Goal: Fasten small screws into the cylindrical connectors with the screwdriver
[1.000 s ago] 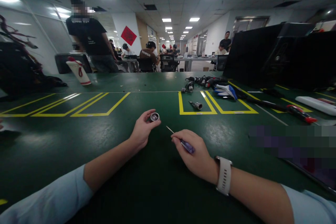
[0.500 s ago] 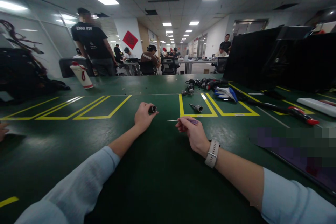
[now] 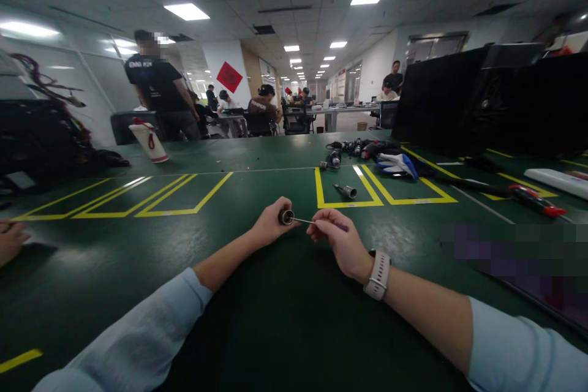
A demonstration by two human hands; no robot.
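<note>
My left hand (image 3: 271, 222) is closed round a small dark cylindrical part (image 3: 286, 217), its round metal-rimmed opening turned toward me and to the right. In my right hand (image 3: 337, 236) I pinch a thin screwdriver (image 3: 305, 221) by its purple handle. The shaft points left and its tip meets the opening of the cylinder; how deep it reaches I cannot tell. Beyond my right hand, a metal part with a pointed end (image 3: 345, 190) lies inside a yellow-taped box on the green table (image 3: 257, 306).
Several dark metal parts with cables (image 3: 349, 150) lie farther back, beside a blue-and-white glove (image 3: 397, 166). A red-and-black tool (image 3: 535, 199) is at the right, near black cases (image 3: 450, 98). A white bottle (image 3: 150, 139) stands back left. Another person's hand (image 3: 13, 242) rests at the left edge.
My left hand has moved right and nearer to me with the cylinder, turning its opening toward the screwdriver. The screwdriver tip, formerly apart from it, is now at the opening.
</note>
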